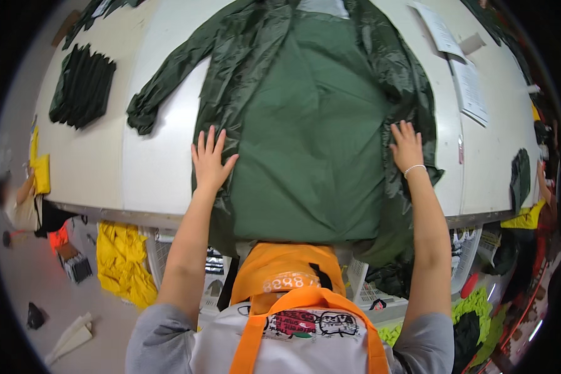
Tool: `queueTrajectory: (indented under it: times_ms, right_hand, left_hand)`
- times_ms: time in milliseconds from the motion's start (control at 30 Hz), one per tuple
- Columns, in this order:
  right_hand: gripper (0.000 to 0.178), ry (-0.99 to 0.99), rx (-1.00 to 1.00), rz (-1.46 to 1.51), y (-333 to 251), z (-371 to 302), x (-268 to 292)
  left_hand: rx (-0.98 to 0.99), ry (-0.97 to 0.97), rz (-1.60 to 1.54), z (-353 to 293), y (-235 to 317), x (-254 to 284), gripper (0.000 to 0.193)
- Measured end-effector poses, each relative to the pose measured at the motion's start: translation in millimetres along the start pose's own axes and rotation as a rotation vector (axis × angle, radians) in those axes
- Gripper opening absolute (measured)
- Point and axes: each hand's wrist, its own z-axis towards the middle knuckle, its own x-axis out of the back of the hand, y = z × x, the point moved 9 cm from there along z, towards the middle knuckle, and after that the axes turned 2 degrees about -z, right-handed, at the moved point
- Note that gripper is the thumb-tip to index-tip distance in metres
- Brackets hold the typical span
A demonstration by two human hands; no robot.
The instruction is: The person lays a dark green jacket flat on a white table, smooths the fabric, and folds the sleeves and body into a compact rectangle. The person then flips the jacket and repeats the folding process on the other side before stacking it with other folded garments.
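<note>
A dark green raincoat (311,118) lies spread open on the white table, its matte inner side up and its shiny front panels to either side. One sleeve (168,81) stretches out to the left. The lower hem hangs over the table's near edge. My left hand (210,163) rests flat on the left front panel, fingers spread. On the right front panel lies my right hand (407,146), its fingers outstretched and a thin bracelet at the wrist. Neither hand grips the cloth.
A stack of folded dark green garments (82,87) sits at the table's left. Printed sheets (467,87) lie at the right, near a folded green piece (520,177). Yellow cloth (123,262) hangs beside a white basket below the edge. Other people work at both sides.
</note>
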Motion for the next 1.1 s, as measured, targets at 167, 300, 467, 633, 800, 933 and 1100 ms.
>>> queueTrajectory:
  times_ms: [167, 300, 467, 633, 800, 933, 1100]
  right_hand:
    - [0.028, 0.308, 0.254, 0.678, -115.4, -78.9, 64.5]
    - [0.022, 0.16, 0.245, 0.896, -168.8, -128.5, 39.9]
    - [0.017, 0.202, 0.163, 1.035, -171.3, -134.3, 53.2]
    - [0.015, 0.18, 0.366, 1.202, -213.8, -130.8, 111.0]
    - [0.03, 0.158, 0.03, 1.744, -219.2, -111.6, 102.1]
    - [0.031, 0.15, -0.009, 1.55, -199.9, -113.4, 82.9]
    - [0.021, -0.233, -0.086, 1.732, -226.9, -111.8, 35.3]
  left_hand:
    - [0.216, 0.107, -0.075, -66.5, 14.6, 55.3, 0.067]
    - [0.24, 0.107, -0.085, -97.2, -11.9, 31.9, 0.015]
    - [0.886, 0.113, -1.535, -82.1, -55.9, 80.5, 0.026]
    - [0.791, -0.08, -2.21, -73.9, 32.8, 95.1, 0.039]
    - [0.759, -0.13, -1.979, -105.9, 116.2, 28.4, 0.032]
    - [0.61, -0.153, -1.869, -99.0, 157.6, 31.5, 0.025]
    - [0.315, -0.226, -1.117, -106.1, 160.3, 26.3, 0.021]
